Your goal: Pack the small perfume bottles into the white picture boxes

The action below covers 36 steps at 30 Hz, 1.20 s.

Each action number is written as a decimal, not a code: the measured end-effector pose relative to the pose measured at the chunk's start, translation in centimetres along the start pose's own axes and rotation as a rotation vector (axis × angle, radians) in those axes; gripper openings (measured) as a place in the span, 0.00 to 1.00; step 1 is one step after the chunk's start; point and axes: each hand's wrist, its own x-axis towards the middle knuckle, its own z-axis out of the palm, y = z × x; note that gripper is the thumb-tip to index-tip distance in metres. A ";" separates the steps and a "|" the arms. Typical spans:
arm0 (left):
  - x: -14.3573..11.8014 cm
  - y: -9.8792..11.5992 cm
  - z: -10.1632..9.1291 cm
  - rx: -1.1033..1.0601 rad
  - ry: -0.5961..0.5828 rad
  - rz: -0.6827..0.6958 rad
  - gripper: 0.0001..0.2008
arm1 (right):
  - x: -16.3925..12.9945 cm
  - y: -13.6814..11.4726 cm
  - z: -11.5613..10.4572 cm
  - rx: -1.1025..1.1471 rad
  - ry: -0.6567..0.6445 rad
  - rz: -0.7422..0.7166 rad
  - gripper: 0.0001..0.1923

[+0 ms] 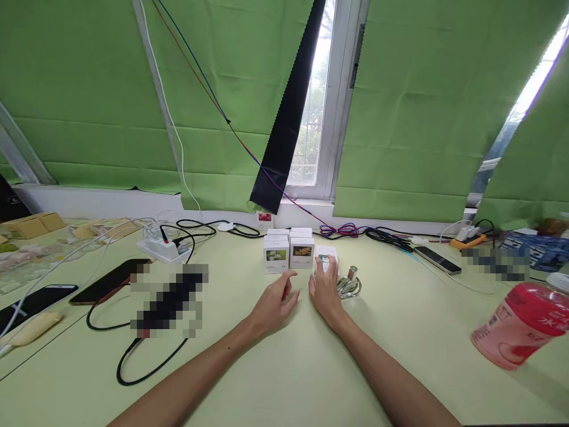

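Observation:
My left hand (274, 301) is just above the table, fingers bent and thumb apart from the index finger, with nothing in it. In front of it stand small white boxes in two columns; one box (276, 261) has a white-flower picture, its neighbour (302, 252) a yellow-flower picture. My right hand (326, 293) has its fingers on another small white box (328, 251), right of the columns; the fingers cover much of its front. Close to the right of this hand lies a shiny metal-and-clear object (350, 283), whose kind I cannot make out.
A pink-labelled bottle (518, 325) stands at right, near a phone (435, 260). At left are a power strip (164, 248), dark phones (109, 281) and looped black cable (146, 379). Cables (342, 230) run along the back edge below green curtains (413, 118).

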 end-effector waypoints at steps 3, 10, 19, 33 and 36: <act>0.0 0.0 0.0 -0.009 -0.016 -0.008 0.17 | 0.3 0.7 0.3 -0.043 -0.002 0.021 0.25; -0.2 0.1 0.1 0.002 -0.052 -0.018 0.14 | 0.5 2.2 1.4 -0.059 0.001 0.073 0.22; -0.4 0.5 0.1 0.032 -0.104 -0.024 0.12 | 0.2 2.7 2.1 -0.131 -0.024 0.135 0.23; -0.5 1.2 -0.2 0.076 -0.118 -0.007 0.12 | 0.0 0.2 -0.6 -0.170 -0.022 0.082 0.21; -0.6 1.2 -0.3 0.080 -0.118 0.009 0.11 | 0.1 -0.6 -1.3 -0.216 -0.035 0.055 0.20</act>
